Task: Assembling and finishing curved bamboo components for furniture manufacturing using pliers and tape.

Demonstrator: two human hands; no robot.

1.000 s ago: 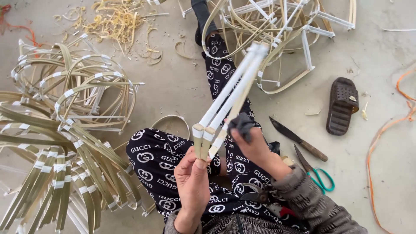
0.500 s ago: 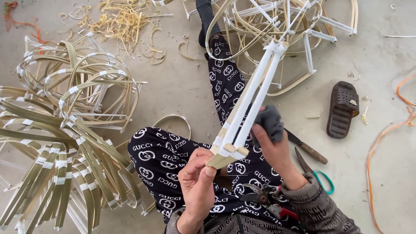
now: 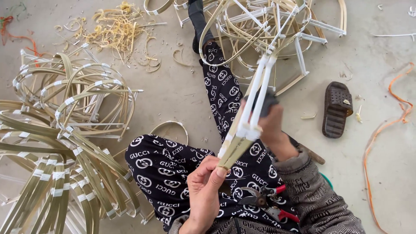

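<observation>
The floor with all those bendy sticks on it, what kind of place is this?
Probably a bamboo-craft workspace on a bare concrete floor. Stacks of taped bamboo-strip frames lie around, shavings are scattered, and pruning shears rest on the person's lap.

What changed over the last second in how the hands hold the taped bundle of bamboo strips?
The bamboo strip bundle swung more upright, its far end rising toward the pile of bent frames. The left hand moved up and right with its lower end; the right hand slid farther up behind it. Both kept their grip. The red-handled pliers stayed on the lap, the brown sandal on the floor.
</observation>
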